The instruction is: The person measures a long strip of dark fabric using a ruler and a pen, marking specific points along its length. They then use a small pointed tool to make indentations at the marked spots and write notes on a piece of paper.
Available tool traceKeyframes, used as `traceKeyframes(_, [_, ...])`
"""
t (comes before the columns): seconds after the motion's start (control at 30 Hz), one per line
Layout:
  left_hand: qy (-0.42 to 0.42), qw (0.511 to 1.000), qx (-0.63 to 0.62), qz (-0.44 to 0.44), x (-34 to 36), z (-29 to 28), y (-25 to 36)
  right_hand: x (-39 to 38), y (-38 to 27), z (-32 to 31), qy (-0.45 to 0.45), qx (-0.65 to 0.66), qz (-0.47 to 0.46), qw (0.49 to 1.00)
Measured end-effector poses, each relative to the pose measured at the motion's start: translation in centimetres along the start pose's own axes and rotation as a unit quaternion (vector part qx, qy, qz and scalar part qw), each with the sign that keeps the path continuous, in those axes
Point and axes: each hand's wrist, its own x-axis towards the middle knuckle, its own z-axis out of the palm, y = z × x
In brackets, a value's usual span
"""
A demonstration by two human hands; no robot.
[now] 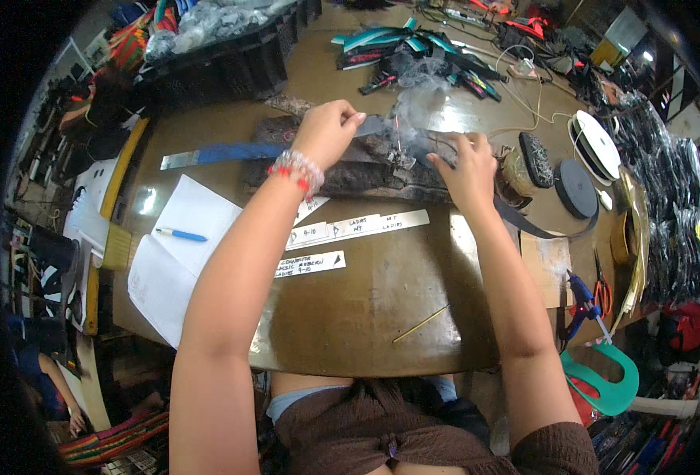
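My left hand (328, 131) pinches the end of a dark grey strap (375, 125), thumb and fingertips pressed together. Its wrist wears beaded bracelets. My right hand (470, 170) is bent over the same strap, thumb and fingers closing on it; the exact grip is partly hidden. Between the hands stands a thin glowing orange hot wire (398, 133) on a small metal holder. Smoke (421, 91) rises around it. Beneath lies a dark, scorched-looking block (350, 176). The strap leads from beneath my right hand to a dark roll (576, 190) on the right.
Labelled paper strips (358, 228), an open notebook (177, 257) with a blue pen (182, 234) and a thin stick (421, 323) lie nearer. Right are a brush (535, 160), a white reel (597, 146), scissors (602, 286) and a glue gun (583, 302). A black crate (215, 79) stands far left.
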Motion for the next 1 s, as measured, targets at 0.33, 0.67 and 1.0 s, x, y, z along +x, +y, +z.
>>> traceKeyframes(0.33, [0.175, 0.928, -0.311, 0.103, -7.2, -6.8, 10.3, -3.3, -8.9, -6.4, -0.189, 0.687, 0.159, 0.684])
traceKeyframes(0.67, [-0.014, 0.518, -0.844, -0.138, -14.3, 0.4, 7.1, -3.6, -6.7, -8.0, -0.133, 0.778, 0.205, 0.578])
traceKeyframes(1.0, [0.130, 0.967, -0.208, -0.066, -2.3, 3.3, 0.9, 1.9, -2.4, -1.0, -0.058, 0.625, 0.294, 0.721])
